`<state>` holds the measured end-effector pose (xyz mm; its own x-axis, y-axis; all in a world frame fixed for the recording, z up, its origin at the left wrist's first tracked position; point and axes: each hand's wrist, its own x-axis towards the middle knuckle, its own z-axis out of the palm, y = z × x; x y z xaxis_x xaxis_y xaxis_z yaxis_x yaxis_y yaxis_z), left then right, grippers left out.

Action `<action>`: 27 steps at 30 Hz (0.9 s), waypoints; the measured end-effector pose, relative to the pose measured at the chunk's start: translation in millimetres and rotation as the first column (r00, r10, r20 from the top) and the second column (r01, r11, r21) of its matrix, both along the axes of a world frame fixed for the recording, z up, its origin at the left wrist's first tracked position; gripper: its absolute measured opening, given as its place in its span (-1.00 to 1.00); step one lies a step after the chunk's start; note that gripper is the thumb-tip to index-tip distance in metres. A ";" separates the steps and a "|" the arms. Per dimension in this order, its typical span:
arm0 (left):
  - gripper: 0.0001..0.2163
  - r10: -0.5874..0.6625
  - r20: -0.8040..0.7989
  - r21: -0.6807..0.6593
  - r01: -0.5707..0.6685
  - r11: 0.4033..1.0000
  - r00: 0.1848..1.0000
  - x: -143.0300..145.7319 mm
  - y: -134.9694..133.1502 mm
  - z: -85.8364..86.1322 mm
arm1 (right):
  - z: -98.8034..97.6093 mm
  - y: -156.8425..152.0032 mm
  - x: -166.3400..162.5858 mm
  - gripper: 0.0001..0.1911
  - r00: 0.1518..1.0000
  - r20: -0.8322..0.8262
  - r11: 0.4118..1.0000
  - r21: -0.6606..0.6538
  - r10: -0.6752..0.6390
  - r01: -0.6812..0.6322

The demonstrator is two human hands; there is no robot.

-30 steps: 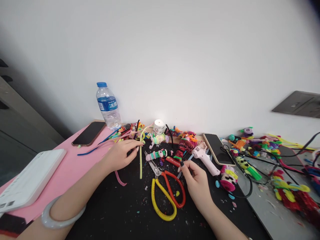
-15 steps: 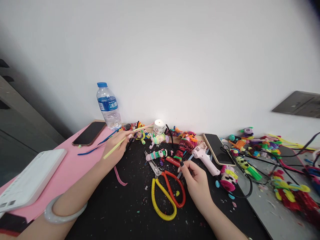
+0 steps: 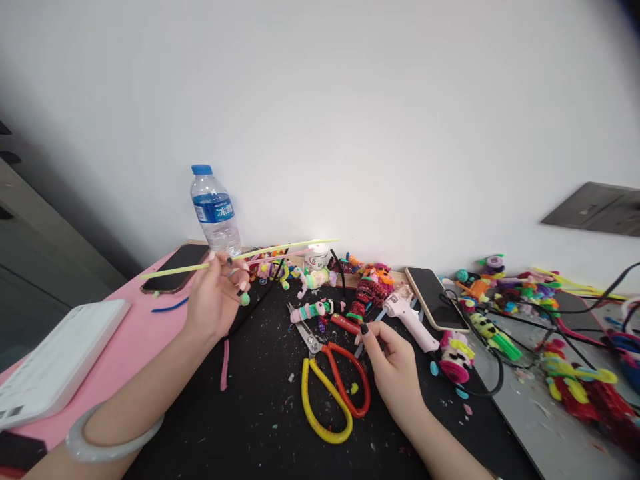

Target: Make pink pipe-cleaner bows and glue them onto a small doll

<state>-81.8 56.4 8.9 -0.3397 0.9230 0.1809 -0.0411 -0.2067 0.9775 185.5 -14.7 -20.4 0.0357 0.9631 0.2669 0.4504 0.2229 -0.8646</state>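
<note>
My left hand is raised above the table's left part, its fingers closed on a long yellow-green pipe cleaner held nearly level; a black and a pink strand hang with it. My right hand rests on the black mat, fingers pinched on a thin stick next to a red lighter. Just left of that hand lie red-handled scissors and yellow-handled scissors.
A water bottle, a dark phone and a white device sit on the pink surface at left. A lit candle, a pink glue gun, a second phone, cables and several pipe-cleaner figures crowd the back and right.
My left hand lifted the yellow-green pipe cleaner off the mat, drew it leftward and turned it from upright to nearly level. My right hand stayed in place.
</note>
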 end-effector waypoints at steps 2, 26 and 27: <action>-0.75 -0.121 0.089 -0.059 0.126 0.990 0.989 4.6 -1.7 -0.1 | 1.7 -0.5 -0.5 -0.74 1.000 -0.006 0.999 0.023 0.022 -0.022; -0.69 -0.397 -0.704 -0.226 0.345 0.911 0.588 25.5 -13.0 -25.9 | 3.1 -7.2 -0.3 -0.71 0.946 -0.317 0.997 0.038 0.075 -0.067; -0.74 -0.382 -0.749 -0.235 0.323 0.917 0.541 23.7 -11.9 -25.9 | 2.6 -6.8 -0.1 -0.71 0.942 -0.330 0.998 0.043 0.065 -0.054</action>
<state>-58.1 44.4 -17.0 0.2551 0.9552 0.1499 0.6703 -0.2864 0.6846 185.4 -21.5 -17.8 0.0699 0.9571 0.2812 0.1255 0.2712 -0.9543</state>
